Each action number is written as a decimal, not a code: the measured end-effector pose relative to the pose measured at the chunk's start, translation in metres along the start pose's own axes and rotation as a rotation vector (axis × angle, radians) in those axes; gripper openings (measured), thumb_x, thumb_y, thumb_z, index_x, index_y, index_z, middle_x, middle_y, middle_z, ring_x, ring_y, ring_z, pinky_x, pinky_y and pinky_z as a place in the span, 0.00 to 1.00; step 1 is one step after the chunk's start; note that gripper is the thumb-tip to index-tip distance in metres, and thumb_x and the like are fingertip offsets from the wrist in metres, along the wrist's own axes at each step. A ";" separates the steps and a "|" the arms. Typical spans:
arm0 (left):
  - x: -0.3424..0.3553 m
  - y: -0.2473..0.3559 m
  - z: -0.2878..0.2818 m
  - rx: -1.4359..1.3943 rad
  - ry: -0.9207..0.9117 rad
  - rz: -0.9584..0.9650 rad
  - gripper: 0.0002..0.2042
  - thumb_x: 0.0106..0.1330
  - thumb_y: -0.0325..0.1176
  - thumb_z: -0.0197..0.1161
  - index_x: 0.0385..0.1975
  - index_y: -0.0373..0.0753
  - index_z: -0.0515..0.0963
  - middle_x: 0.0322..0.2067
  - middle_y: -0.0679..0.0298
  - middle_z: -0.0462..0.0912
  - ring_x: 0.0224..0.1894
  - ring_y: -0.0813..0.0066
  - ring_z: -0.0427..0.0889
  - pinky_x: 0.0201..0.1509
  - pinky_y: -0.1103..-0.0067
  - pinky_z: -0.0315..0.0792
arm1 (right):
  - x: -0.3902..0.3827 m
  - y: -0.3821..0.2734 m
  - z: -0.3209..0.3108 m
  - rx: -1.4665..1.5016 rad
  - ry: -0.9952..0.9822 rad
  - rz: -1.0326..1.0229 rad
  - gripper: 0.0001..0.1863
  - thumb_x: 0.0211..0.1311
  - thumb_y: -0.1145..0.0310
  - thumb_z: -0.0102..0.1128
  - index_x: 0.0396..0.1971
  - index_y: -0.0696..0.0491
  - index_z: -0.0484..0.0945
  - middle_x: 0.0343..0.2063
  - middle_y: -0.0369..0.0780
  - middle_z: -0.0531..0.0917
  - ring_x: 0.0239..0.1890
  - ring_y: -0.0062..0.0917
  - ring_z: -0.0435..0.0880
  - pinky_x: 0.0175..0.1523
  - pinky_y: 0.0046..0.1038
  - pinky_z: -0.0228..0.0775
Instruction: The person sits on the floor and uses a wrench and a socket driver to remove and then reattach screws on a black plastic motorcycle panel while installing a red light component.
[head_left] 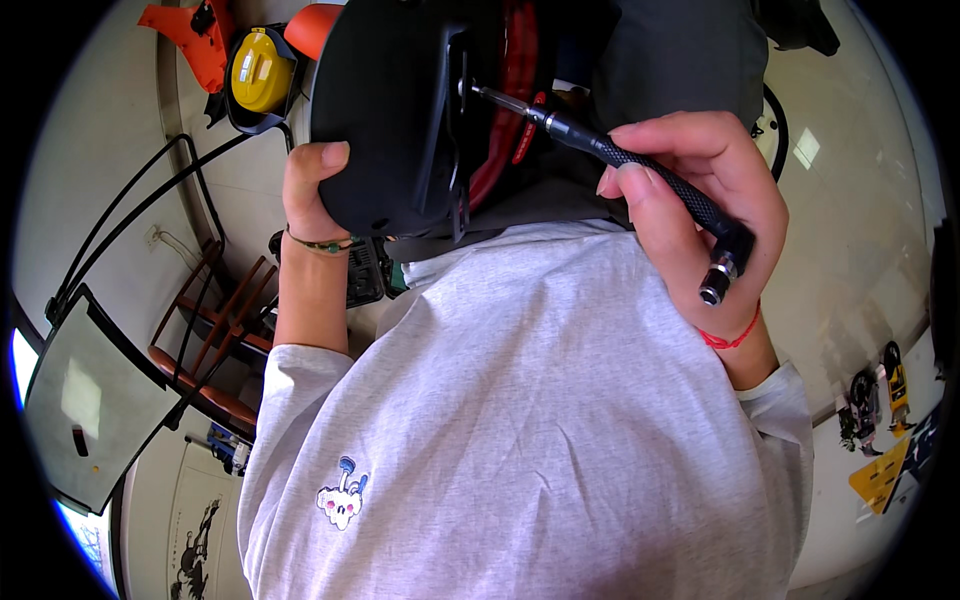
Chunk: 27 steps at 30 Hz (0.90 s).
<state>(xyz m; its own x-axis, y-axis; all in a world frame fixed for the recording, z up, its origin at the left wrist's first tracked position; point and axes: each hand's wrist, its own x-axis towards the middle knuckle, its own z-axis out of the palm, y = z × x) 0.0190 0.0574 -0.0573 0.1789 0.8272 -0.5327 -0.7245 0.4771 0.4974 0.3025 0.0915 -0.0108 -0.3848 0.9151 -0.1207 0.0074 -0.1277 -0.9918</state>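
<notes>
A large black rounded part [385, 110] with a red band [513, 80] along one side stands before me at the top of the view. My left hand [316, 190] grips its left edge, thumb lying over the dark face. In my right hand [700, 190] is a black screwdriver [650, 165] with a knurled shaft and an angled end, pinched between thumb and fingers. Its thin metal tip reaches a slim black bracket [450, 130] on the part, beside a small shiny screw head [463, 87]. I cannot tell whether the tip is seated in it. The left fingers are mostly hidden behind the part.
Dark trousers [680, 60] show beyond the part. At the upper left are an orange piece [190, 45] and a yellow object [262, 70] in a black frame. A wooden chair [215, 330] and a framed glass panel [95, 400] stand left. Several small items lie lower right.
</notes>
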 end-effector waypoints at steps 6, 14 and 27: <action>0.001 0.000 -0.002 0.000 -0.012 -0.016 0.28 0.51 0.39 0.54 0.50 0.25 0.68 0.44 0.48 0.78 0.42 0.60 0.80 0.48 0.73 0.76 | 0.000 -0.002 -0.001 -0.135 -0.001 -0.097 0.10 0.55 0.83 0.54 0.39 0.65 0.73 0.31 0.45 0.80 0.31 0.22 0.81 0.37 0.19 0.73; -0.004 0.006 -0.025 0.184 0.122 0.027 0.27 0.52 0.38 0.53 0.49 0.23 0.68 0.43 0.47 0.78 0.41 0.59 0.81 0.47 0.72 0.77 | 0.012 -0.014 -0.004 -0.310 -0.076 -0.175 0.22 0.48 0.83 0.60 0.47 0.65 0.72 0.25 0.40 0.79 0.24 0.17 0.77 0.31 0.16 0.68; 0.007 -0.005 0.030 0.077 -0.056 -0.018 0.28 0.51 0.36 0.52 0.52 0.23 0.66 0.44 0.46 0.78 0.41 0.57 0.81 0.47 0.71 0.77 | 0.006 -0.029 -0.008 -0.009 -0.060 0.252 0.52 0.52 0.29 0.41 0.56 0.67 0.61 0.39 0.50 0.79 0.35 0.23 0.76 0.36 0.20 0.62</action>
<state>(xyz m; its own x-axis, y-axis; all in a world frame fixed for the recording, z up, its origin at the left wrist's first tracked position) 0.0439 0.0700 -0.0433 0.2302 0.8323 -0.5042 -0.6680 0.5119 0.5401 0.3078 0.1038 0.0164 -0.4242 0.8303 -0.3614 0.1185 -0.3447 -0.9312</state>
